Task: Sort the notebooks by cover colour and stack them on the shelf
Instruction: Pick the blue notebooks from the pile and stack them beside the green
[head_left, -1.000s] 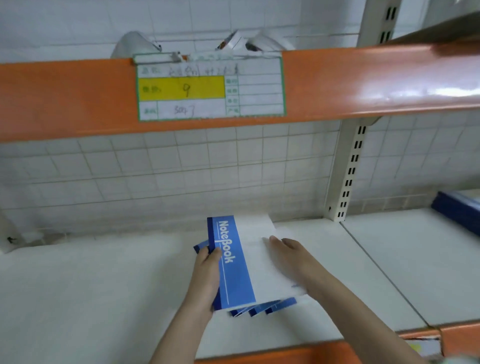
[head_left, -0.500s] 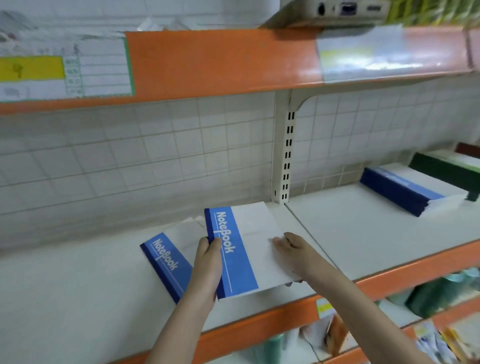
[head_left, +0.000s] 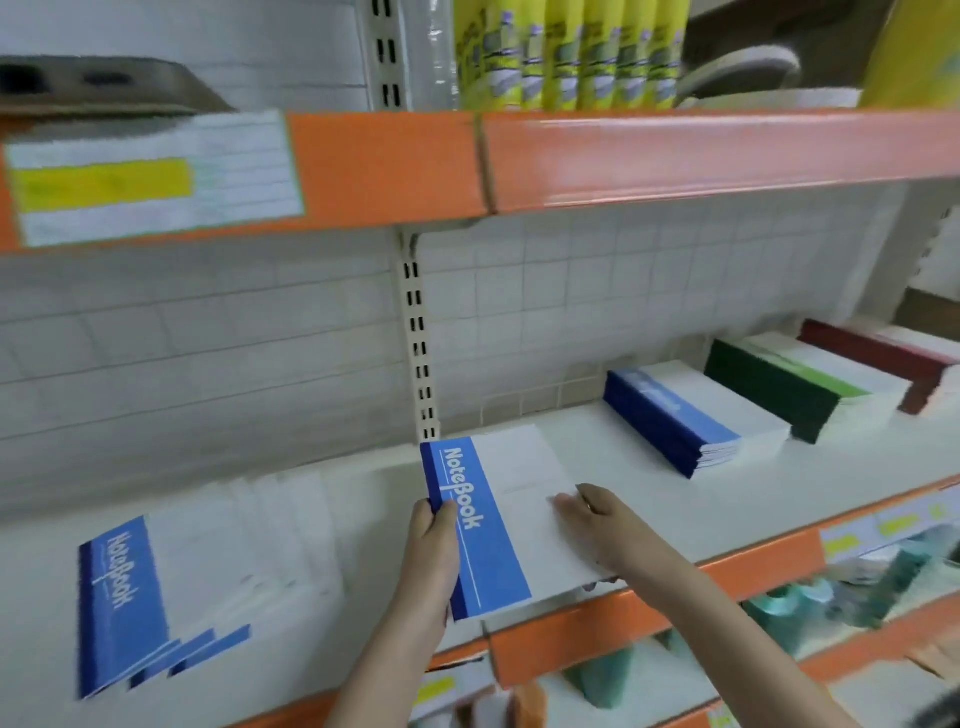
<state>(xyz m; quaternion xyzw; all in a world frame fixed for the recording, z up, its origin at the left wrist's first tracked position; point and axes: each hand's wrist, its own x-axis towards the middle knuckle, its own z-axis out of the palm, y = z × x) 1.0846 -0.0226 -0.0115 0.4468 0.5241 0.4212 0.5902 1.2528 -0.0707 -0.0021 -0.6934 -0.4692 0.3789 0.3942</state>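
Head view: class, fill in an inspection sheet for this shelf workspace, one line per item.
Surface: white shelf with orange front edge.
Job's things: held blue notebook; fanned blue notebooks lying far left; blue stack, green stack, red stack to the right.
Clutter: nothing seen.
Hands: left hand grips the held notebook's spine edge; right hand holds its white side.
Cables: nothing seen.
Surroundings: white tiled wall; yellow packages on upper shelf; blurred goods below.
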